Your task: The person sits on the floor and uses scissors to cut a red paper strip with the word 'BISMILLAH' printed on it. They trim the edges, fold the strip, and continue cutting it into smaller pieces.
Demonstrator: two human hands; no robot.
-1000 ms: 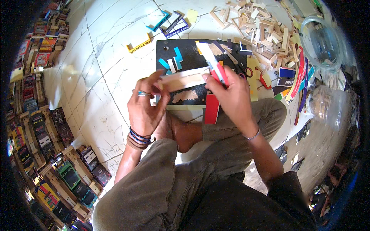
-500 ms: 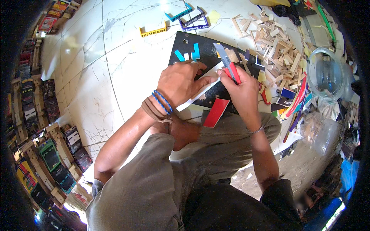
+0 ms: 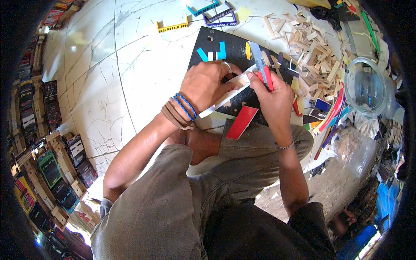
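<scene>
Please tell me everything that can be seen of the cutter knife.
The cutter knife has a red and grey handle, plastic by its look, and a flat, metal-looking blade. The blade is out, pointing away from the person and slightly left. The right hand grips and partly hides the handle above the black board. Whether the knife touches the white strip is unclear.

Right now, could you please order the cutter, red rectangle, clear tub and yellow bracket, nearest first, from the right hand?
1. Cutter, in the right hand
2. Red rectangle, lower left
3. Clear tub, right
4. Yellow bracket, upper left
</scene>
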